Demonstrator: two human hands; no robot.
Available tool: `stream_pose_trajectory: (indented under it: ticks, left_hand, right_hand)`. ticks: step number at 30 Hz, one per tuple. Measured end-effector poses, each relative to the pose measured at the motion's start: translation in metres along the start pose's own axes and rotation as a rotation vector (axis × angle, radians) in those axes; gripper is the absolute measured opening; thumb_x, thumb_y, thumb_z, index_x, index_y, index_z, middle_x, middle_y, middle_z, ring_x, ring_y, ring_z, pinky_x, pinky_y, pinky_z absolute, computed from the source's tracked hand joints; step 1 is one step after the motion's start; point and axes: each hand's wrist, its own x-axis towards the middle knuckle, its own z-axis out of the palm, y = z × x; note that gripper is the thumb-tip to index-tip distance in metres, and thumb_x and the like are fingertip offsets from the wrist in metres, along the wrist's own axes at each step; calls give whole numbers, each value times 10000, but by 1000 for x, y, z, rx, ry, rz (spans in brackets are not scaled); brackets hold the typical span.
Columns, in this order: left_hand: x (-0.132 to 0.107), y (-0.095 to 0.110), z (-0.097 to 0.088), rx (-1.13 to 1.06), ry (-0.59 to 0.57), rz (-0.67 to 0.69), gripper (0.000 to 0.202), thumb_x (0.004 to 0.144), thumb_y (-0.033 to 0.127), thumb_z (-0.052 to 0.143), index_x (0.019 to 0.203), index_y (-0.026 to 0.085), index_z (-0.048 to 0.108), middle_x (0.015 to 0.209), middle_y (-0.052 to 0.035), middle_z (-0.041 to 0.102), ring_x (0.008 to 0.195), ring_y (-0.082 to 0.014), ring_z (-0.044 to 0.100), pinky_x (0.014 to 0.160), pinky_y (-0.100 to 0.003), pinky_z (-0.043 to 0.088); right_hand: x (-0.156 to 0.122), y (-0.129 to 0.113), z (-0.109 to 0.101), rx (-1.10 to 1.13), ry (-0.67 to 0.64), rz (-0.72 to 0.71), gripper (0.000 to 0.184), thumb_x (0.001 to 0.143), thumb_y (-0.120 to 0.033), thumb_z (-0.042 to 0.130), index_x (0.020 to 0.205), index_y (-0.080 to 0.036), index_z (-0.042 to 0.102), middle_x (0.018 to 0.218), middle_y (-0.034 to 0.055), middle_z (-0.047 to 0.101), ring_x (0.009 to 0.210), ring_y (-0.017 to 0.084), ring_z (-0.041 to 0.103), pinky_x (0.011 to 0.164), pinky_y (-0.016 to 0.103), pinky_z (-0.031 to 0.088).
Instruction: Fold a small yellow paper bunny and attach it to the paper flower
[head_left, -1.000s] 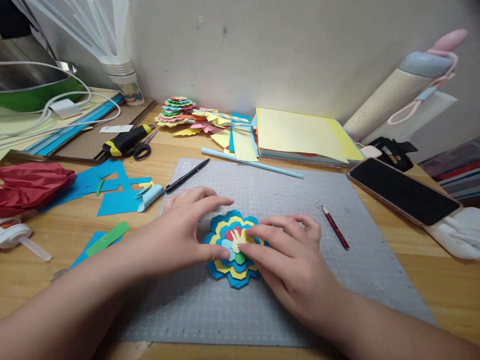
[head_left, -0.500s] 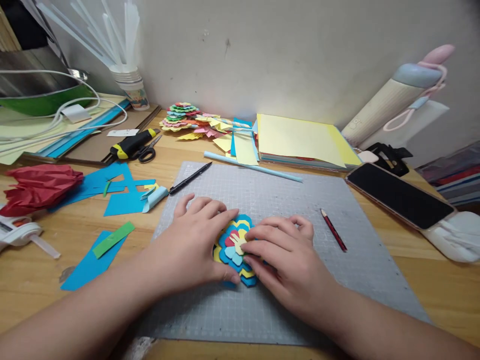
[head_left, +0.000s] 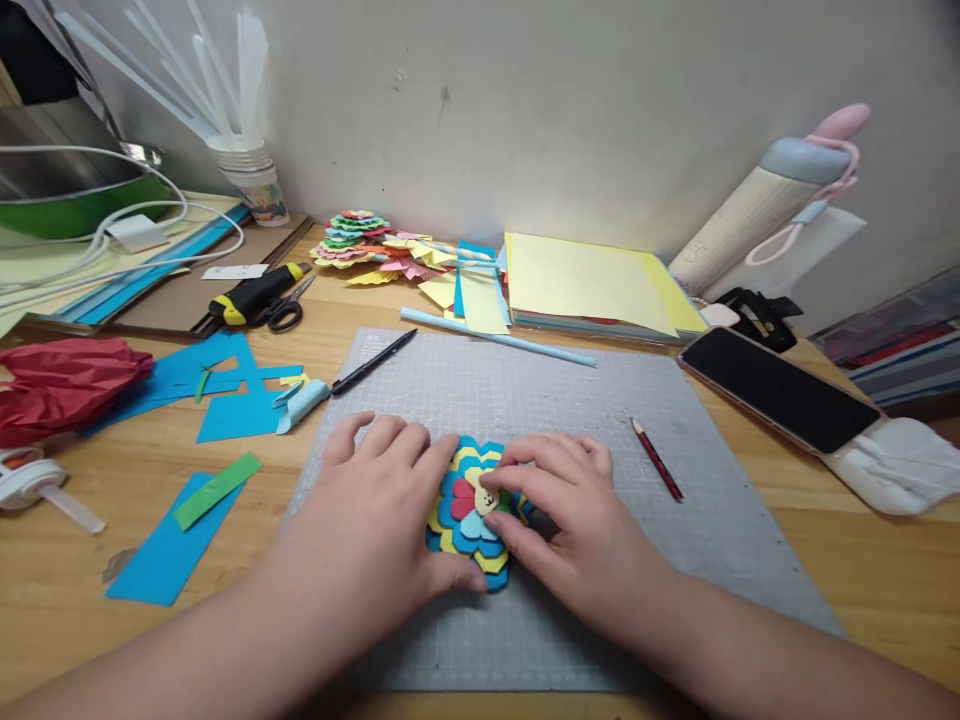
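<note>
A layered paper flower [head_left: 466, 457], with blue and yellow scalloped layers and small red, light blue and green petals, lies on the grey cutting mat [head_left: 585, 390]. My left hand [head_left: 382, 510] curves around its left side, thumb at the lower edge and fingers at the upper left, gripping it. At the flower's centre is a small cream paper piece [head_left: 486, 499] with a drawn face. My right hand [head_left: 566, 510] pinches this piece between thumb and forefinger and covers the flower's right side.
A black pen [head_left: 373, 363] and a red pencil [head_left: 657, 460] lie on the mat. Blue paper scraps [head_left: 161, 550], scissors [head_left: 289, 308] and a glue gun [head_left: 34, 480] are on the left. A phone [head_left: 780, 385] lies right, a paper stack [head_left: 592, 280] behind.
The cream piece shows its drawn face now; before, it looked tilted and its face did not show. My right fingers have shifted around it. The whole view has moved slightly.
</note>
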Motion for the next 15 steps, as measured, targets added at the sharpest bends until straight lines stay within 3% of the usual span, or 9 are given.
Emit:
stream_pose_trajectory:
  ticks: [4, 10, 15]
  left_hand:
    - [-1, -1, -3, -2, -66, -22, 725, 608, 690, 717, 1163, 232, 630, 1015, -94, 640, 1006, -362, 533, 936, -550, 311]
    - [-1, 8, 0, 76, -36, -47, 714, 584, 816, 616, 888, 171, 634, 875, -96, 629, 910, -359, 541, 891, -573, 330]
    - [-2, 8, -3, 74, -17, -59, 702, 585, 799, 638, 905, 174, 628, 891, -84, 614, 907, -341, 538, 885, -563, 343]
  right_hand:
    - [0, -1, -1, 0, 10, 26, 113, 840, -246, 687, 950, -249, 662, 1004, 12, 665, 972, 206, 576, 869, 408, 275]
    - [-1, 0, -1, -58, 47, 8, 89, 846, -276, 684, 930, -250, 668, 975, 2, 676, 953, 208, 588, 887, 423, 240]
    - [-1, -2, -2, -76, 24, -2, 96, 870, -277, 641, 957, -249, 666, 1003, 17, 670, 969, 217, 584, 887, 428, 247]
